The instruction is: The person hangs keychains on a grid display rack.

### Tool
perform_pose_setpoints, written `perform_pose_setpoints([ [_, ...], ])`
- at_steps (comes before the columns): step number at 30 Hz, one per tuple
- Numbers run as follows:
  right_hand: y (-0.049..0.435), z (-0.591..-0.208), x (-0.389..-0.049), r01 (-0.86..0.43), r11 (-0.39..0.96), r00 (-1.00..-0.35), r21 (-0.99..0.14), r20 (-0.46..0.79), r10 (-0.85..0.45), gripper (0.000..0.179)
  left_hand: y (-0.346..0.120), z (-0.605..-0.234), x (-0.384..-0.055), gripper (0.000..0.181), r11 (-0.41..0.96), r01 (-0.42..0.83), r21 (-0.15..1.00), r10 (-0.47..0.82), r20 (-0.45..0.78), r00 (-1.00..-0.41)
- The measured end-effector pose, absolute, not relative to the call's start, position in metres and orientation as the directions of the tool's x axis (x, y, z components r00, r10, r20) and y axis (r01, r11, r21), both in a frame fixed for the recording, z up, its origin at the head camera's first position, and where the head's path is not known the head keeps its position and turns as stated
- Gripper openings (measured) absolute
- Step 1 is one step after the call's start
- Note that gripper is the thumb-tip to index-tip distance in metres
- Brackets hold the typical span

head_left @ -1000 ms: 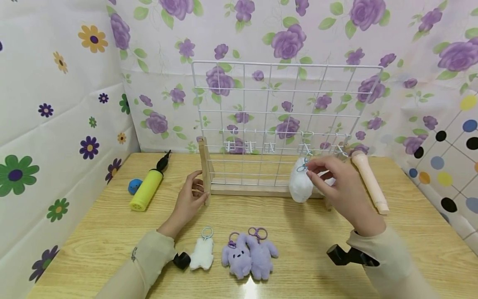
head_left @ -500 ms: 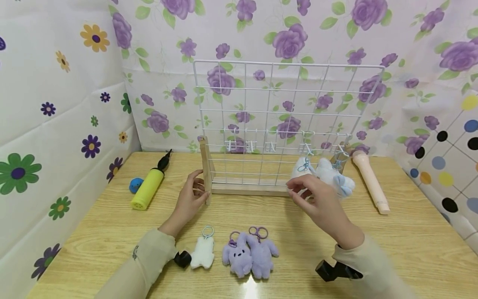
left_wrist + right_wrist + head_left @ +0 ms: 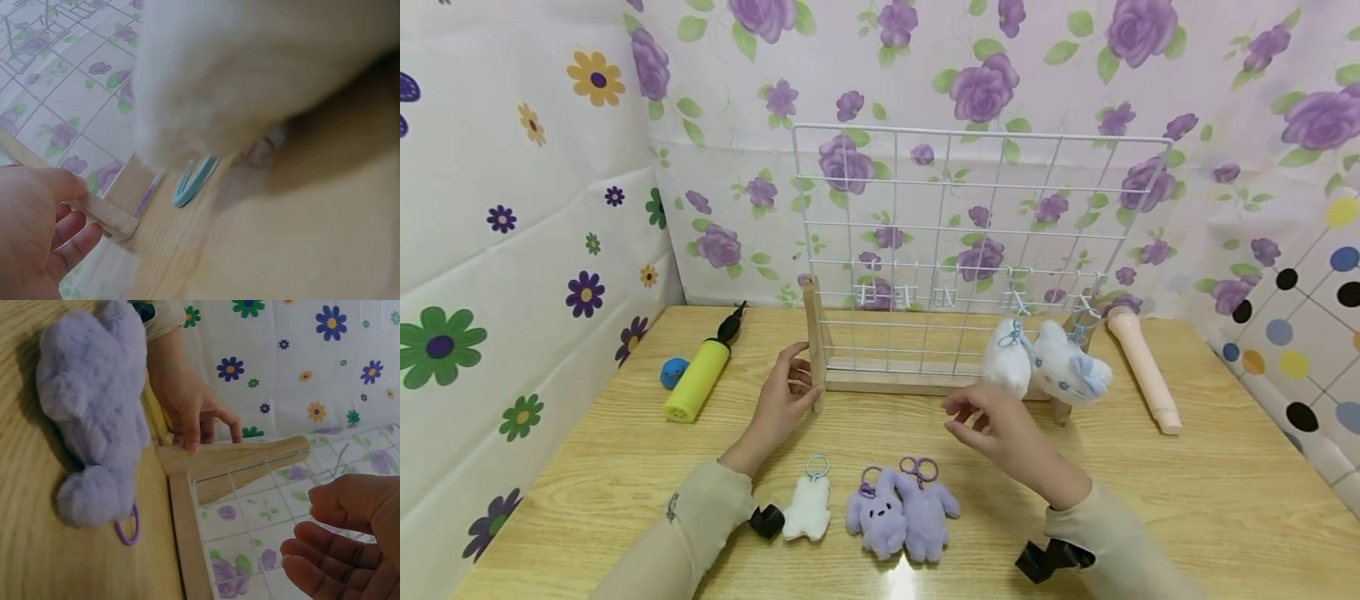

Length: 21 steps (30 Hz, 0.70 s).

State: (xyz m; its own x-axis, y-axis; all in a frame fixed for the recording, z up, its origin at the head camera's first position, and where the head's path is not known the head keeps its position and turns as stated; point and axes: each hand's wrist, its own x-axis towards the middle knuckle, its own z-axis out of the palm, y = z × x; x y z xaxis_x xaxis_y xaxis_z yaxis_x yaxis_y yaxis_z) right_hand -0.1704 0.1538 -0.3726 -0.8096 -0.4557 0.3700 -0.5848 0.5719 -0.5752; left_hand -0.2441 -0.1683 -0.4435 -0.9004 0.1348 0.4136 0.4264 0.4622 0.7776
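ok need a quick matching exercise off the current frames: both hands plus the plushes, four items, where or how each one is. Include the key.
Column one
1. left hand
2. right hand
3. plush with the blue bow
4. lilac plushes

Column two
A. hanging at the right end of the rack
B. lying on the table
C. holding nothing, in front of the rack
D. at the left wooden post

Pairs: 1-D, 2-C, 3-A, 4-B
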Motion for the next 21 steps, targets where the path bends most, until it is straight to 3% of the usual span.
perform_pose_setpoints([
  [21, 0.141, -0.41, -0.18, -0.559, 0.582, -0.779, -0.59, 0.135, -0.612, 0.013, -0.168, -0.444, -0.245, 0.068, 0.456, 0.405, 0.793, 0.122, 0.395, -0.911],
])
